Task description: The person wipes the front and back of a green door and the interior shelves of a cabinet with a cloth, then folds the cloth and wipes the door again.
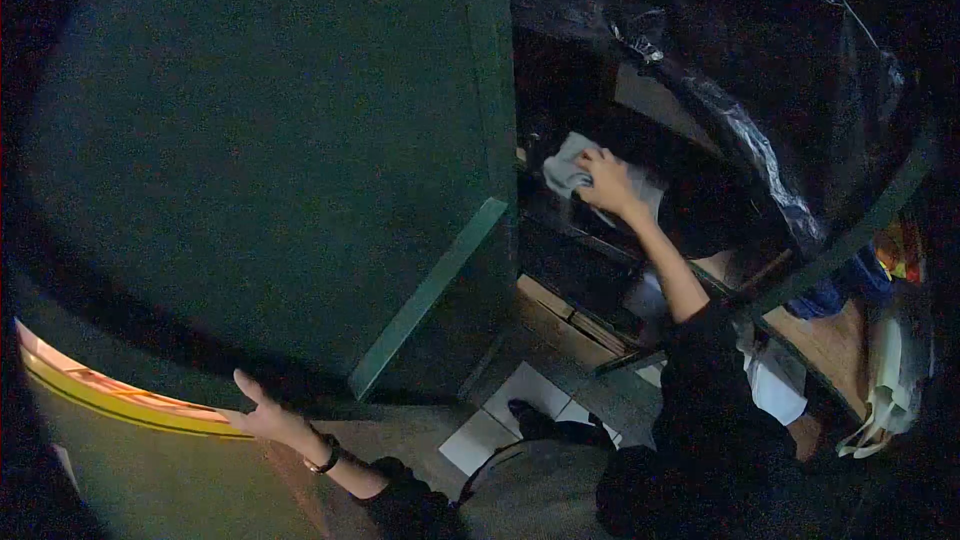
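My right hand (605, 180) is closed on a pale grey cloth (568, 166), over a dark surface beside the edge of a large dark green panel (300, 140). Part of the cloth bunches up past my fingertips. At the lower left, my left hand (268, 420) has its thumb raised and its fingers apart, next to a yellow-edged strip (130, 412). Nothing shows in that hand. A dark band circles its wrist.
Black plastic sheeting (740, 130) hangs at the upper right. A lighter green bar (430, 295) slants across the panel's lower part. White floor tiles (480, 442) lie below. At the right are a wooden shelf (830, 345) and a pale bag (888, 370).
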